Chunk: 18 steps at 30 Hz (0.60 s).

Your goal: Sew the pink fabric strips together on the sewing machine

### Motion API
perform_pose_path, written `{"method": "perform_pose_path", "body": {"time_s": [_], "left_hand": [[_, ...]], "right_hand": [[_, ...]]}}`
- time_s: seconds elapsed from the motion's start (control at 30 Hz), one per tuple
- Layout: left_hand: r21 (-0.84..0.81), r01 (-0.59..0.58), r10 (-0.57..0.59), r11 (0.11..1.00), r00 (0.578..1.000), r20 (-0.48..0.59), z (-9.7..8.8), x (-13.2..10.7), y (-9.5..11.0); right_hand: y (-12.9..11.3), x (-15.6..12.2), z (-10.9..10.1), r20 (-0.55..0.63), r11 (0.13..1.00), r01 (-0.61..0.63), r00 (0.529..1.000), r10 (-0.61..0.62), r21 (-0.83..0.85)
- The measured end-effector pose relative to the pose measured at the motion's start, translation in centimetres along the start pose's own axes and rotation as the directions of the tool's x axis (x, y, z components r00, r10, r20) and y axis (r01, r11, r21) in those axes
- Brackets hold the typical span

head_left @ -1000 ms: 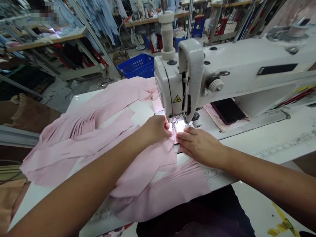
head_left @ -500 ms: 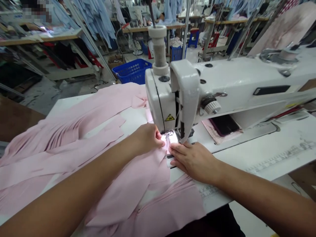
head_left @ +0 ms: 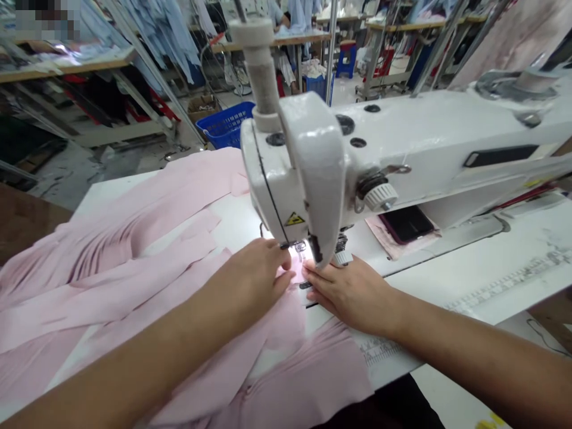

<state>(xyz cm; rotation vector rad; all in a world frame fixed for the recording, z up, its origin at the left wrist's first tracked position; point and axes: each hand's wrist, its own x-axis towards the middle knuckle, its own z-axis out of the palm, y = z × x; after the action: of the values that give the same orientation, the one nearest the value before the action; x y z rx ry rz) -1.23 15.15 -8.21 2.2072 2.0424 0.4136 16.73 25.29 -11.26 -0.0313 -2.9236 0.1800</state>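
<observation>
Pink fabric (head_left: 134, 262) lies in long pleated strips across the white worktop (head_left: 447, 286), running under the presser foot (head_left: 300, 247) of the sewing machine (head_left: 313, 161). Left hand (head_left: 250, 280) rests on the fabric just left of the foot, fingers curled; whether it pinches the cloth cannot be told. Right hand (head_left: 351, 292) is open and flat, fingertips at the fabric just right of the foot. Phone (head_left: 406, 224) lies on a pink cloth scrap (head_left: 384, 237) behind the machine arm, right. 1 blue basket (head_left: 226, 125) stands far left on the floor.

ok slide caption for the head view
Left hand and right hand flank the presser foot of a white sewing machine, over pink fabric.
</observation>
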Motion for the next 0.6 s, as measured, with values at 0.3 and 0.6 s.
{"method": "perform_pose_path", "body": {"time_s": [0.3, 0.6], "left_hand": [[0.089, -0.393, 0.389, 0.915, 0.919, 0.06, 1.7, -1.4, -0.1], [0.069, -0.374, 0.363, 0.925, 0.922, 0.136, 1.8, -1.4, -0.3]], "right_hand": [[0.3, -0.5, -0.3, -0.033, 0.996, -0.013, 0.999, 0.016, 0.087], [1.0, -1.5, -0.9, -0.046, 0.988, 0.106, 0.994, -0.102, 0.111]]}}
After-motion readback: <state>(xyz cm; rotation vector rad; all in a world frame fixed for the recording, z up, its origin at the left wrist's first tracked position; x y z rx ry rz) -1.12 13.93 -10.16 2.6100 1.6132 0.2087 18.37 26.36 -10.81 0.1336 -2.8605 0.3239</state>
